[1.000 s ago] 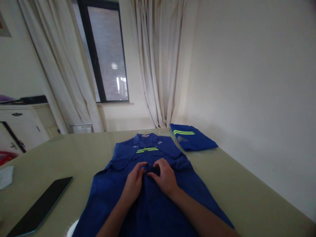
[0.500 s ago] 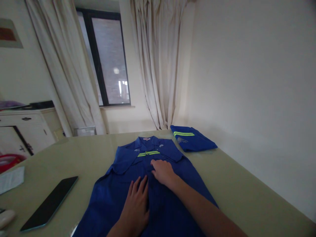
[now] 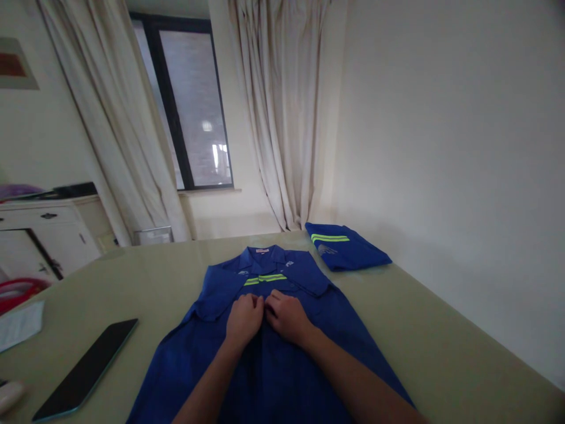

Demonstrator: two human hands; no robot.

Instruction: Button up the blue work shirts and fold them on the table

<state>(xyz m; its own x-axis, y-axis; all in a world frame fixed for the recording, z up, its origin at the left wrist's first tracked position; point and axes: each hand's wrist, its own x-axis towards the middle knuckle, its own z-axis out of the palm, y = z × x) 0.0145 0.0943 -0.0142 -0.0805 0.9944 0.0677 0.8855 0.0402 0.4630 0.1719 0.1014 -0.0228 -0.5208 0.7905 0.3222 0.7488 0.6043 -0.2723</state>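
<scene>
**Close Work on the Blue Shirt (image 3: 273,371)**

The blue shirt lies front side up on the counter (image 3: 441,353), its collar (image 3: 277,254) pointing away from the person. The left hand (image 3: 245,318) and right hand (image 3: 288,316) sit side by side on its front, just below the yellow stripes (image 3: 272,277). Both have curled fingers and a narrow shape. The fingertips are tucked away, so nobody can tell if they pinch the cloth. A folded blue cloth (image 3: 353,250) lies near the shirt's top right.

The step seems to be fixing the middle of the front. The next move likely calls for small, gentle fingers and flat, lined-up cloth.
</scene>
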